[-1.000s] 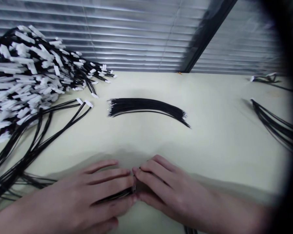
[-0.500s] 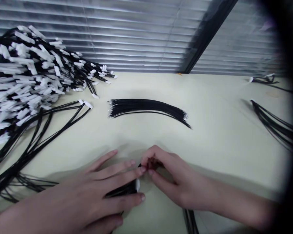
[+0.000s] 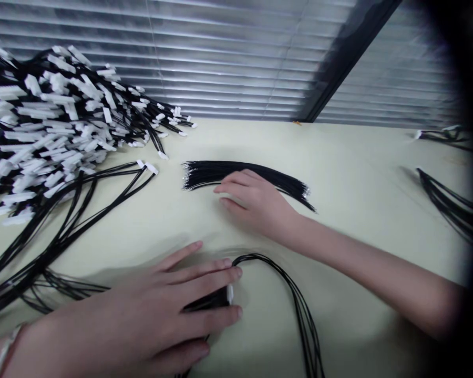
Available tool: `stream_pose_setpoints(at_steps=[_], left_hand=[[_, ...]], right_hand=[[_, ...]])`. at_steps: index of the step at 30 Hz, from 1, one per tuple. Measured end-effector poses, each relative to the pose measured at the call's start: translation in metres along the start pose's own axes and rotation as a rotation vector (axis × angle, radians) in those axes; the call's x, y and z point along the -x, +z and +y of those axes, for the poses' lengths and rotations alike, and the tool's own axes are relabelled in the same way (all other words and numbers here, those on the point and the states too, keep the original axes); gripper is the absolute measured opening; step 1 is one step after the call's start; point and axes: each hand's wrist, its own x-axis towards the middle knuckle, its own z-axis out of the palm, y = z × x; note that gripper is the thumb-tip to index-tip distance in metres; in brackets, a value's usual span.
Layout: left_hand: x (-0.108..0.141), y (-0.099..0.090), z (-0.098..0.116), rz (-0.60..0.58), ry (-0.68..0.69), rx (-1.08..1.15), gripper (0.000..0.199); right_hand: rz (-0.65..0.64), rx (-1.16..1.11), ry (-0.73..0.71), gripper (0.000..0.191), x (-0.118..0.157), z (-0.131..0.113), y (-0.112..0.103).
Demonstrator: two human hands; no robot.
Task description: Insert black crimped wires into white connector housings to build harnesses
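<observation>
A pale table [image 3: 358, 173] spreads across the frame, backed along the top by slatted blinds [image 3: 220, 58]; a heap of black cables with white connectors [image 3: 63, 121] fills the upper left, and a sheaf of longer black cables [image 3: 50, 249] runs below it to the lower left edge; left of centre at the bottom, a person's left hand [image 3: 150, 317] lies palm down, fingers spread, over a length of dark cable [image 3: 208, 301]; whether it grips that, I cannot tell from where I stand; the right hand [image 3: 260, 205] is at mid-frame, fingers bent over the lower side of a bundle of short black wires [image 3: 211, 171], its hold on any strand impossible to make out; a loop of thin black wires [image 3: 294, 287] curves from beside the left fingertips to the bottom edge; a small white tip [image 3: 230, 294] shows between the left fingers.
</observation>
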Motion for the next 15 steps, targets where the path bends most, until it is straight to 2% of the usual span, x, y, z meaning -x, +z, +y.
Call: stream_pose_setpoints(at_steps=[3,6,12,15], left_hand=[[-0.001,-0.001,0.001,0.017,-0.006,0.018,0.041],[-0.001,-0.003,0.001,0.009,-0.01,0.031,0.041],[-0.003,-0.004,0.002,-0.044,-0.022,0.058,0.04],[-0.003,-0.004,0.002,-0.056,-0.03,0.069,0.041]], right_hand=[[-0.071,0.094,-0.074,0.02,-0.031,0.014,0.01],[-0.129,0.159,-0.133,0.019,-0.049,0.016,0.015],[-0.2,0.246,-0.245,0.02,-0.056,0.016,0.012],[-0.196,0.255,-0.297,0.023,-0.056,0.018,0.01]])
